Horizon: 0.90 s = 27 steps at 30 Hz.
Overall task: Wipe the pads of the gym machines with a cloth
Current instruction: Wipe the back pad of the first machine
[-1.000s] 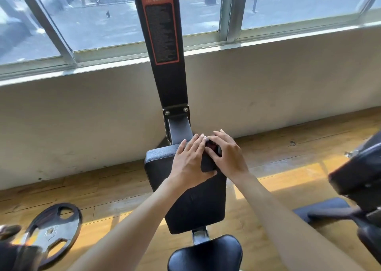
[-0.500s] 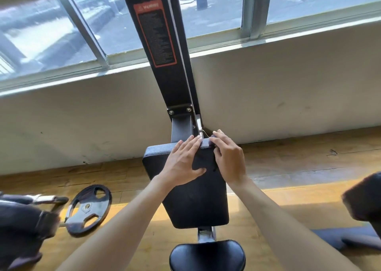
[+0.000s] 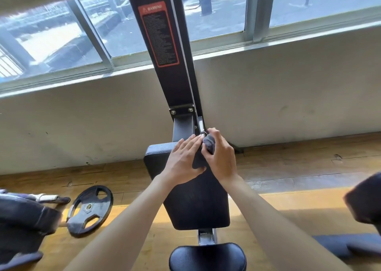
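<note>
A black back pad (image 3: 195, 204) of a gym machine stands in front of me, tilted up toward its black post (image 3: 165, 44). My left hand (image 3: 183, 159) lies flat on the pad's upper part, fingers straight. At the pad's top right corner, my right hand (image 3: 221, 157) grips a small bunched dark grey cloth (image 3: 209, 144). Most of the cloth is hidden by the fingers. A black seat pad (image 3: 208, 257) sits below the back pad.
A weight plate (image 3: 90, 210) lies on the wooden floor (image 3: 299, 167) at left, beside blurred dark equipment (image 3: 22, 221). Another dark pad (image 3: 365, 202) and a bench part (image 3: 350, 247) are at right. A pale wall (image 3: 288, 97) under windows is close behind the post.
Both hands slid up from the pad's middle to its top edge, the right hand bunching the cloth at the corner. My view tilted and shifted, so the weight plate appears further right.
</note>
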### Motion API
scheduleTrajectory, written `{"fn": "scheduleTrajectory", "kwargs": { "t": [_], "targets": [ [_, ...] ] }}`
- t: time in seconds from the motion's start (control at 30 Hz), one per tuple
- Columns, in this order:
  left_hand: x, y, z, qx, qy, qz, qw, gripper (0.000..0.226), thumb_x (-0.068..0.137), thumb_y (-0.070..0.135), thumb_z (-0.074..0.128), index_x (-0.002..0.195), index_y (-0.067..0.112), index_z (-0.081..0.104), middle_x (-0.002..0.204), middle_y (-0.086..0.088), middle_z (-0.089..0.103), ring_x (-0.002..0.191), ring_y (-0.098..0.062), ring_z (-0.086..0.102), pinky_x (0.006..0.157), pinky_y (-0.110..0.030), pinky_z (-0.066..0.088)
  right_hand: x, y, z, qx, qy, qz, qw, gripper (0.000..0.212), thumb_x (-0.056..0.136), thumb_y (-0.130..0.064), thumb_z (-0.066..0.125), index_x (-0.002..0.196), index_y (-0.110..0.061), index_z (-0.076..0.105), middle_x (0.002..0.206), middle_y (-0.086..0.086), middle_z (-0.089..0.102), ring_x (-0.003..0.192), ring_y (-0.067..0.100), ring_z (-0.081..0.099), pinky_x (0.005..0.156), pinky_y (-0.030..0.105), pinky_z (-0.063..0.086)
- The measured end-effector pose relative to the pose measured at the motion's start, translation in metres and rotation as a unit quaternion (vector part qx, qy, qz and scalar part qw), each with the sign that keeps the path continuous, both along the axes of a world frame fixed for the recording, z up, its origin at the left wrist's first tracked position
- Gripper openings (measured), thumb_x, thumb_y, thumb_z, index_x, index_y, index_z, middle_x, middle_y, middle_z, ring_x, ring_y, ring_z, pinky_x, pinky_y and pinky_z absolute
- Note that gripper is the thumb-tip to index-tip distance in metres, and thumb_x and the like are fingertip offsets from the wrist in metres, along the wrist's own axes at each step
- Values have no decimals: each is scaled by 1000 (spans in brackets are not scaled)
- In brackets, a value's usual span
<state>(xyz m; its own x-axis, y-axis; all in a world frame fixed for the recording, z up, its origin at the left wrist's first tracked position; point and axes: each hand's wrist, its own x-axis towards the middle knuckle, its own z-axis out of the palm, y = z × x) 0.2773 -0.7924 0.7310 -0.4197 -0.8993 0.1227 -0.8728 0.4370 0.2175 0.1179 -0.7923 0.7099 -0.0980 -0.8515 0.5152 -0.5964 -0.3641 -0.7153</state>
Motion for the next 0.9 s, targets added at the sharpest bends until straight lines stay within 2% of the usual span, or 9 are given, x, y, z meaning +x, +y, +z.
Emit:
{"fn": "scheduleTrajectory", "kwargs": {
  "t": [0.07, 0.1, 0.17, 0.27, 0.4, 0.57, 0.7, 0.9],
  "targets": [
    [0, 0, -3, -6, 3, 1, 1000, 95, 89, 49, 70, 165, 24, 18, 170, 14, 17, 157, -2, 1, 130, -34, 1, 3, 1, -4, 10, -7, -20, 1000, 33, 89, -14, 77, 118, -8, 63, 144, 15, 58, 141, 28, 50, 113, 33, 43],
    [0, 0, -3, -7, 4, 1, 1000, 94, 89, 48, 70, 164, 24, 19, 170, 14, 18, 157, -2, 1, 130, -35, 3, 6, 2, -7, 14, 2, -37, 999, 29, 91, -15, 76, 117, -7, 66, 144, 16, 58, 141, 29, 49, 115, 39, 44],
    [-1, 0, -4, -8, 3, 1, 1000, 92, 90, 47, 68, 164, 23, 20, 170, 12, 19, 157, -3, 2, 130, -35, 3, 10, 6, -12, 12, 14, -51, 999, 28, 95, -16, 72, 121, -6, 70, 137, 14, 63, 133, 28, 57, 108, 44, 51],
    [-7, 1, -4, -18, 17, 0, 1000, 88, 90, 41, 67, 164, 20, 24, 170, 8, 21, 158, -5, 2, 130, -35, 1, 9, 10, -14, -14, 24, -33, 999, 32, 99, -7, 65, 131, -5, 68, 136, 13, 65, 127, 26, 62, 106, 40, 53],
    [-32, 3, -9, -43, 31, -13, 999, 89, 86, 36, 66, 163, 18, 26, 170, 5, 23, 158, -6, 4, 130, -40, 9, -14, 12, -16, -19, 31, -65, 997, 43, 90, 7, 69, 133, -3, 66, 136, 15, 65, 126, 29, 64, 108, 34, 48],
    [-45, 2, -17, -79, 40, 6, 996, 82, 85, 42, 67, 158, 19, 37, 164, 3, 38, 155, -14, 26, 126, -36, 18, -21, 13, -29, 10, 61, -69, 996, 56, 91, 0, 74, 143, 3, 55, 144, 22, 58, 133, 33, 57, 110, 37, 47],
    [-45, 1, -18, -97, 31, 7, 995, 82, 85, 42, 66, 158, 19, 37, 163, 3, 38, 154, -14, 27, 124, -30, 14, -20, 17, -43, 30, 66, -82, 994, 58, 87, 3, 76, 141, 7, 56, 142, 24, 58, 132, 36, 58, 109, 42, 49],
    [-49, 2, -25, -129, 32, 17, 991, 85, 78, 37, 72, 154, 15, 41, 159, 1, 43, 152, -19, 32, 124, -34, 18, -19, 13, -48, 10, 93, -107, 990, 57, 82, 5, 80, 136, 6, 60, 133, 22, 65, 124, 33, 64, 103, 41, 53]
  ]
}}
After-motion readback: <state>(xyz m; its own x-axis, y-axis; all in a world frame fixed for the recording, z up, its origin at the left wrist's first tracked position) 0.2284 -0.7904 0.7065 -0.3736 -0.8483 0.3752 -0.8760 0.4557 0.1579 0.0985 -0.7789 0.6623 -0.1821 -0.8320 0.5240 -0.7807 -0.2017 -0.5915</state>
